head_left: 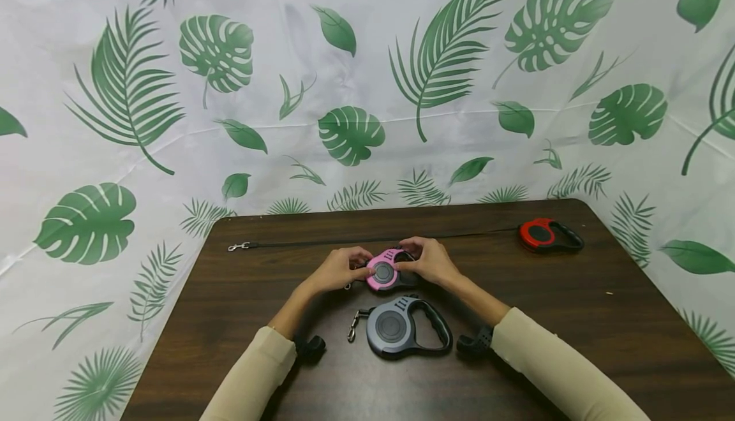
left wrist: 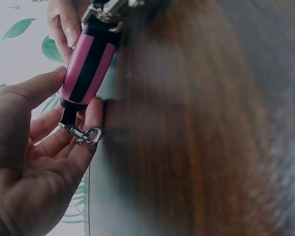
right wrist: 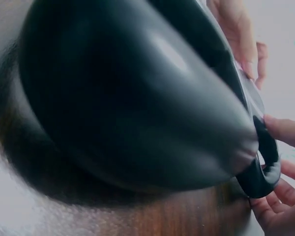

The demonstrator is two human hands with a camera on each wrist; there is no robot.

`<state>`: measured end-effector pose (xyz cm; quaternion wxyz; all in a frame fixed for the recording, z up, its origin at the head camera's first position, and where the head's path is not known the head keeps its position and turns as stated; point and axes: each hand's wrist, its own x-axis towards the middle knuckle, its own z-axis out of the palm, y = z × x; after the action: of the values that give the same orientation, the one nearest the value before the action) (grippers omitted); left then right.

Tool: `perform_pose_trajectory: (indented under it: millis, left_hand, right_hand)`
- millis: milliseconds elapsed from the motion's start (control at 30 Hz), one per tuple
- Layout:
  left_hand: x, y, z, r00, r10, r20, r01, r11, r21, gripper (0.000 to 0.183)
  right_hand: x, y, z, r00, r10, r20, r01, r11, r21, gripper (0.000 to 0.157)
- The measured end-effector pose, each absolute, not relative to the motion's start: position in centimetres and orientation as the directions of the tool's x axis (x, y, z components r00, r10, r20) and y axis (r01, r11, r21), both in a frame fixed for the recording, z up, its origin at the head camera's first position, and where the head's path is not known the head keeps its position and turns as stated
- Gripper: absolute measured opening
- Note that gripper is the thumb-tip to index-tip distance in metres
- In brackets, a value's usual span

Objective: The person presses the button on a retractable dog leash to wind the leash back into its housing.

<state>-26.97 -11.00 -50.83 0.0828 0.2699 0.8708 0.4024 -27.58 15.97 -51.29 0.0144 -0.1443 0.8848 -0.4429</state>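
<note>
Both hands hold a pink retractable dog leash (head_left: 379,280) near the table's middle, one at each end. My left hand (head_left: 335,272) pinches its casing at the left, thumb on the near face, fingers behind. In the left wrist view, the pink-and-black casing (left wrist: 96,64) stands between that thumb and fingers, with its silver clip (left wrist: 88,134) hanging over the fingers. My right hand (head_left: 432,263) grips the black handle side; the right wrist view has thumb and fingers about the handle loop (right wrist: 258,184). A grey retractable leash (head_left: 390,328) lies just in front, its handle (right wrist: 137,98) filling much of the right wrist view.
A red retractable leash (head_left: 536,234) lies at the back right of the brown table (head_left: 252,332). Its thin black cord (head_left: 310,243) stretches left behind the hands to a silver clip (head_left: 238,246). A leaf-patterned cloth (head_left: 275,121) hangs behind the table.
</note>
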Motion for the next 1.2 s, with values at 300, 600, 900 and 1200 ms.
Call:
perform_pose_trajectory:
  millis: [300,600,900,1200]
  left_hand:
    - [-26.9,-10.6,-50.7,-0.835,0.540,0.103,0.448,0.562,0.695,0.035]
    - [-26.6,-10.5,-50.7,-0.833,0.542,0.114,0.453,0.548,0.703,0.030]
    - [-26.6,-11.0,-50.7,-0.825,0.552,0.118,0.455,0.526,0.718,0.030]
    - [-26.6,-12.2,-50.9,-0.830,0.528,0.180,0.481,0.514,0.710,0.030]
  right_hand:
    - [-27.5,15.8,-51.4,-0.964,-0.248,0.096,-0.230,0.601,-0.765,0.054]
    - [-27.6,15.9,-51.6,-0.961,-0.261,0.090,-0.235,0.604,-0.762,0.053]
    - [-27.5,16.1,-51.2,-0.956,-0.277,0.102,-0.253,0.593,-0.765,0.053]
    - [-27.5,17.6,-50.7,-0.949,-0.298,0.102,-0.265,0.583,-0.768,0.055]
